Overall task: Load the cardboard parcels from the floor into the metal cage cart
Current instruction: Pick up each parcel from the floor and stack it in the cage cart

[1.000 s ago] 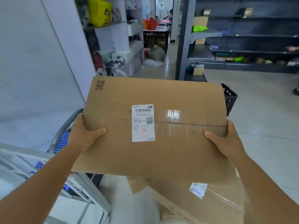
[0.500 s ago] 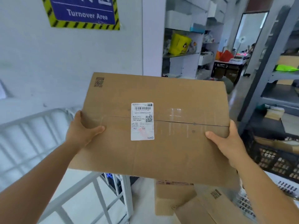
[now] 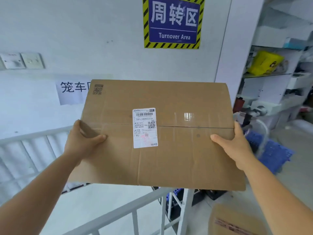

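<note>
I hold a large flat cardboard parcel [image 3: 177,150] with a white shipping label in front of me, level, above the near rail of the white metal cage cart [image 3: 118,212]. My left hand [image 3: 83,143] grips its left edge, thumb on top. My right hand [image 3: 235,146] grips the right edge the same way. The cart's far side bars [image 3: 33,150] stand at the left against the wall. Another cardboard parcel [image 3: 235,221] lies on the floor at the lower right, partly cut off.
A blue "Turnover Area" sign [image 3: 173,22] hangs on the white wall ahead. White shelving with a yellow bag [image 3: 264,63] stands at the right. Blue plastic crates [image 3: 274,155] sit on the floor right of the cart.
I have turned left with the parcel in both hands. The view swung from the shelves and floor pile to the wall and the cage cart, which now lies below the parcel.
</note>
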`<state>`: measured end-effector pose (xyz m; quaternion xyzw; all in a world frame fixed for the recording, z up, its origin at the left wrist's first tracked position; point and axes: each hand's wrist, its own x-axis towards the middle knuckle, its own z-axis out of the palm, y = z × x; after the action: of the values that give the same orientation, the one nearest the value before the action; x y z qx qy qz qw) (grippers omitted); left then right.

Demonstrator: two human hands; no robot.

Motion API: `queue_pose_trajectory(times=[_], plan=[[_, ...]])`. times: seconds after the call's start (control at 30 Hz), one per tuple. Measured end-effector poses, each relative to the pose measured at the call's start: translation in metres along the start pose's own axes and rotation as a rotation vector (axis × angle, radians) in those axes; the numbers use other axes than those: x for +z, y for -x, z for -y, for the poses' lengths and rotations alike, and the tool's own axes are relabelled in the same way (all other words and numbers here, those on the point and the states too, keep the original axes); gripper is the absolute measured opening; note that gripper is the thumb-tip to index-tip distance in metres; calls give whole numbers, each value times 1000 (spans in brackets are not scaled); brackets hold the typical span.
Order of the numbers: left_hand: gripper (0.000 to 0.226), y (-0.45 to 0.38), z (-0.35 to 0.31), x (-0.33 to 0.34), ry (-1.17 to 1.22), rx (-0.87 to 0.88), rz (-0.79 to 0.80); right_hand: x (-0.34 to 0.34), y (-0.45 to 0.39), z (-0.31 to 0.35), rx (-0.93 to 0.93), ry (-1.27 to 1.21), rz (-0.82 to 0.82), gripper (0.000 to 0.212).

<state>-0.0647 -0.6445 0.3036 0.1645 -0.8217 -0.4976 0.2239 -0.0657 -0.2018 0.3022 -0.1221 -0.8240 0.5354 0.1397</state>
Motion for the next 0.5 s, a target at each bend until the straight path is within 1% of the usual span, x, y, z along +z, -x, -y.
queue_pose_trajectory(times=[0.1, 0.23, 0.3, 0.5], plan=[[108, -29, 29, -40, -32, -33, -55, 56, -6, 21, -29, -11, 45, 86], [107, -60, 66, -84, -51, -74, -104, 126, -8, 40, -22, 1, 81, 84], [106, -68, 84, -99, -55, -97, -124, 153, -7, 47, -29, 2, 106, 79], [105, -87, 142, -136, -127, -197, -174, 233, -10, 55, -4, 49, 217, 77]])
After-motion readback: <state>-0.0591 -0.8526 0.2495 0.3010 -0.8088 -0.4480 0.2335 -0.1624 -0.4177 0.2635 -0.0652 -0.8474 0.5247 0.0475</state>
